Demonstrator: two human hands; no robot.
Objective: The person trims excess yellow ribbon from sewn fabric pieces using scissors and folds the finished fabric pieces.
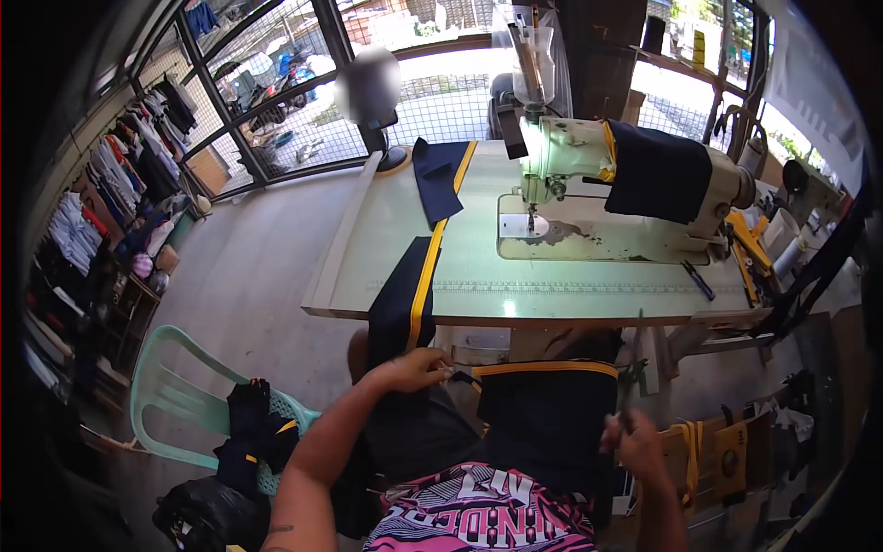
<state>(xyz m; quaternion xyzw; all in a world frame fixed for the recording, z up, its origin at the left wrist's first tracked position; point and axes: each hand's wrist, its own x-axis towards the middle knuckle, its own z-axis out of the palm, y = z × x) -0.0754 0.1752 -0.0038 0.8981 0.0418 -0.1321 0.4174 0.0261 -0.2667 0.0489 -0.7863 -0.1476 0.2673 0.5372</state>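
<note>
One yellow-edged panel (547, 414) fills the room between the pinched-narrow left hand (423, 370) and right hand (637, 442), grip unclear.

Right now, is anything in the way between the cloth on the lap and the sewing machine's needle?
Yes: the table edge lies between the cloth and the needle, so the cloth would probably need lifting over it. Past that edge, nothing visible blocks the way.

The left hand (418, 370) pinches a dark strip (465, 378) at the corner of a yellow-edged panel (550, 409) on the lap. The right hand (636, 443), blurred, is near the panel's other side. On the table (386, 281), 2 yellow-edged pieces (438, 179) (401, 293) lie left of the sewing machine (561, 152), which has dark cloth (659, 173) draped over its arm.
</note>
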